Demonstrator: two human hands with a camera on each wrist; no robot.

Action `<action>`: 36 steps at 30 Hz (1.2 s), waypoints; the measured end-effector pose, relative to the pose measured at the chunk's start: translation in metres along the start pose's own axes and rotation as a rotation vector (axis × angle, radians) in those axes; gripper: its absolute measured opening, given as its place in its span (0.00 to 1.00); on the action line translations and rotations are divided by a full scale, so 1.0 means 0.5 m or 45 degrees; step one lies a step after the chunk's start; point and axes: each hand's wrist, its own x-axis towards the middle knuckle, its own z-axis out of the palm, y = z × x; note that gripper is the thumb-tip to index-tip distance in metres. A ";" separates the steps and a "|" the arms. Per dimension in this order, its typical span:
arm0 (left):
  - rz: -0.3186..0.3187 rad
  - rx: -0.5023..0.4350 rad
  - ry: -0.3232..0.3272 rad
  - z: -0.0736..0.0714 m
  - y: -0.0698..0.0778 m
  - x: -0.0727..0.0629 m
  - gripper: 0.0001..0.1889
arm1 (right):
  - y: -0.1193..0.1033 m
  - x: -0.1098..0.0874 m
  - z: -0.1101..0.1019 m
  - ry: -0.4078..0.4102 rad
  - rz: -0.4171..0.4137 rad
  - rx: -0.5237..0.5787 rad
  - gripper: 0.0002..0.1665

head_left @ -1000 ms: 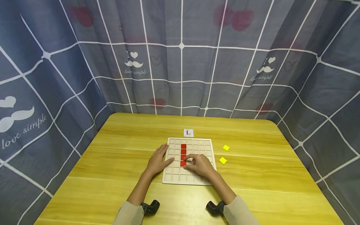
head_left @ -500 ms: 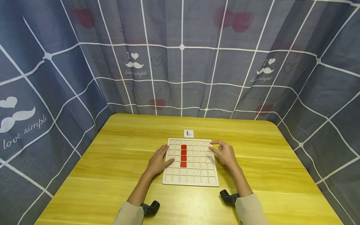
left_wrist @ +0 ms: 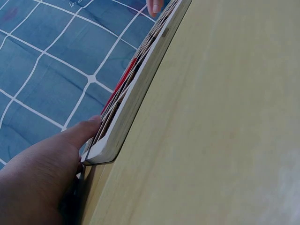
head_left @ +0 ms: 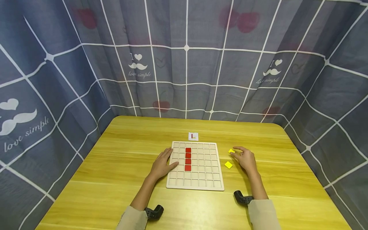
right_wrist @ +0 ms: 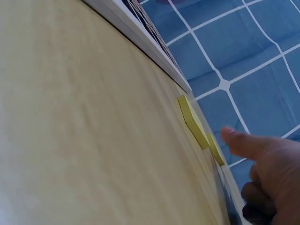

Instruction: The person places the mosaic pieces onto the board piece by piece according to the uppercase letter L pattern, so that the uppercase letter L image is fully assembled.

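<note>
My left hand point(head_left: 161, 164) rests at the left edge of a pale wooden grid board point(head_left: 202, 184). Its fingers lie along the rim, and the thumb point(left_wrist: 84, 131) lies on the top edge in the left wrist view. Several red square tiles point(head_left: 188, 161) stand in one column of the board. To the right, my right hand point(head_left: 244, 158) hovers at the farther yellow tile point(head_left: 231, 150), thumb and index finger apart. The right wrist view shows a gap between the thumb and the tiles. A nearer yellow tile point(head_left: 228, 165) lies flat on the table.
A small printed grid card point(head_left: 193, 136) lies behind the board on the wooden table point(head_left: 115, 159). A blue-grey checked curtain point(head_left: 201, 70) hangs around the table's back and sides. Each wrist carries a black device point(head_left: 155, 212).
My right hand has moved from the red tiles, across the board's right edge, to the farther yellow tile. The red tiles stay in place. My left hand has hardly moved.
</note>
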 end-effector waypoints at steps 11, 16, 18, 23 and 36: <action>-0.005 0.004 -0.006 -0.002 0.003 0.001 0.40 | 0.011 -0.006 -0.001 -0.049 -0.010 -0.115 0.23; 0.001 -0.005 -0.012 -0.002 0.005 0.000 0.40 | 0.007 -0.003 0.000 -0.015 -0.031 -0.058 0.23; -0.001 -0.002 -0.019 -0.002 0.007 0.000 0.40 | -0.002 0.000 0.001 0.000 -0.050 -0.001 0.23; 0.003 0.009 -0.019 -0.002 0.007 -0.002 0.40 | -0.047 0.001 0.010 0.015 -0.165 0.147 0.22; -0.011 0.006 -0.022 -0.005 0.007 -0.001 0.40 | -0.152 -0.031 0.099 -0.402 -0.395 0.294 0.15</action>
